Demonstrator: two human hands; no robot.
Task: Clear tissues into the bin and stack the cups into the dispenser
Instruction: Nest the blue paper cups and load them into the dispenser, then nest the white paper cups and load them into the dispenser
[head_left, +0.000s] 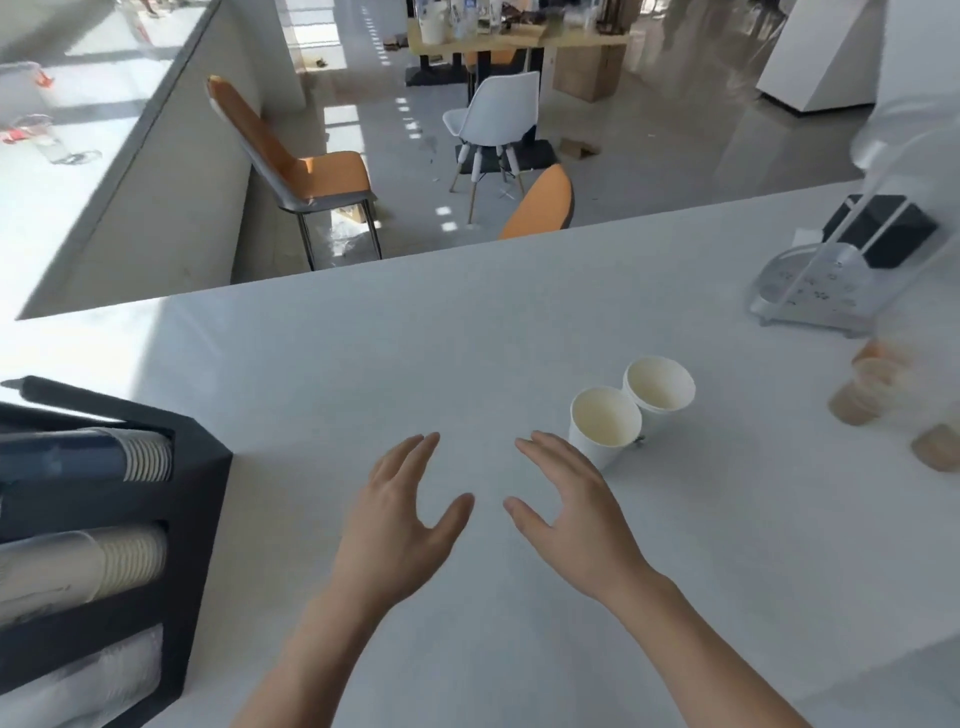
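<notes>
Hovering empty hands (400, 519) near cups (605, 423)

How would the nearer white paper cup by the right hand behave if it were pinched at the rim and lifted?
The nearer paper cup looks empty, so it is probably very light. Its thin wall would likely flex under a hard pinch. Standing upright beside the second cup, seemingly touching it, it could tip or nudge that one if the right hand brushes it.

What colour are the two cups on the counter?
The two cups are white, with cream insides, seen in the head view.
</notes>
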